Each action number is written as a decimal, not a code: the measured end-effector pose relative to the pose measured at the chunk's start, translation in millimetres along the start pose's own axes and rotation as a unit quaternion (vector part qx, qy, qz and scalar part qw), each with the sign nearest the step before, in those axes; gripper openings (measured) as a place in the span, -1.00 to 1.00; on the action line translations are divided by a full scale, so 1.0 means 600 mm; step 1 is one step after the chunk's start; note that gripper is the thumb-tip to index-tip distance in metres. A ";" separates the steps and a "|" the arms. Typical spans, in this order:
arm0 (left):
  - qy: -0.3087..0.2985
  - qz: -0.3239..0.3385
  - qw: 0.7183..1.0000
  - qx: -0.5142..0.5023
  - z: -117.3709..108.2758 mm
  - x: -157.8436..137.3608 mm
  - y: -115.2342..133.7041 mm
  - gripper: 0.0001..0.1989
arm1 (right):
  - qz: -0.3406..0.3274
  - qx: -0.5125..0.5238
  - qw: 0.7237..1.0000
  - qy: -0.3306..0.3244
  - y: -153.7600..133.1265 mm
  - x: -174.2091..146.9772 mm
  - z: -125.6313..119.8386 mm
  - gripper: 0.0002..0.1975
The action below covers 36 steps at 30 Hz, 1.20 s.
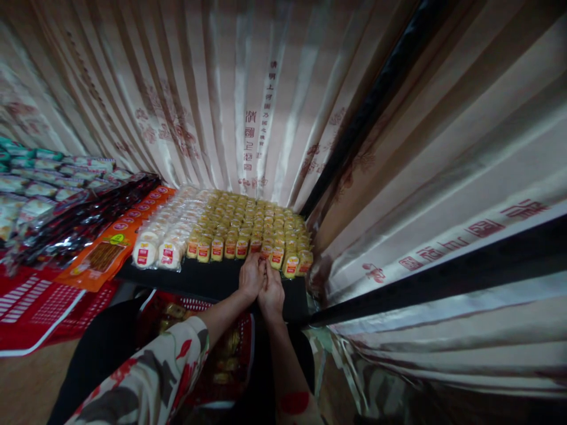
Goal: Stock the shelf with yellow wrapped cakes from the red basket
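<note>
Small yellow cakes in clear wrappers with red labels [242, 247] stand in tight rows on a black table [208, 274]. At the front row, right of its middle, my left hand [251, 278] and my right hand [271, 295] meet with their fingers closed together. The fingertips cover part of a wrapped cake, and whether they hold it or only touch it I cannot make out. To the left of the yellow cakes lie columns of round white cakes [168, 251] in clear wrap. Below my forearms, a red basket [195, 304] contains more yellow packs [225, 363].
Left of the white cakes are an orange snack bag [104, 257], dark shiny packets [84, 215] and many white packs [39, 189]. Another red basket [39, 301] stands at the left. A pleated curtain [212, 118] hangs behind the table, and a dark pole [358, 112] slants at the right.
</note>
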State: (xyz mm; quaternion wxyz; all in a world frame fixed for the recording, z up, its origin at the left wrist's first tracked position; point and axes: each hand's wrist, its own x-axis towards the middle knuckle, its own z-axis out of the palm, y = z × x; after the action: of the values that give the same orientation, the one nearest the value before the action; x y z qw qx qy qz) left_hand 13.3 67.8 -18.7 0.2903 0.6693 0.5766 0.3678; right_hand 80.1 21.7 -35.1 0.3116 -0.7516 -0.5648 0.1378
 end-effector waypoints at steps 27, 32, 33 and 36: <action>-0.008 0.006 1.000 0.023 0.008 0.016 -0.001 -0.73 | 0.037 -0.051 0.996 -0.060 -0.008 0.027 -0.017 -0.49; -0.012 0.004 1.000 0.027 0.007 0.020 -0.001 -0.71 | 0.037 -0.052 0.996 -0.065 -0.011 0.031 -0.019 -0.46; -0.012 0.002 1.000 0.028 0.007 0.022 -0.002 -0.71 | 0.038 -0.055 0.996 -0.067 -0.011 0.032 -0.019 -0.45; -0.010 -0.001 1.000 0.026 0.011 0.025 -0.006 -0.71 | 0.036 -0.062 0.995 -0.069 -0.010 0.035 -0.018 -0.44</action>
State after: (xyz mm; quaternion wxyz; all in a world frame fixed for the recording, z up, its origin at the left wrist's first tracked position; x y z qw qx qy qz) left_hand 17.7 83.5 -23.0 0.2788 0.6794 0.5841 0.3458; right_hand 88.2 39.1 -20.0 0.2193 -0.7783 -0.5647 0.1651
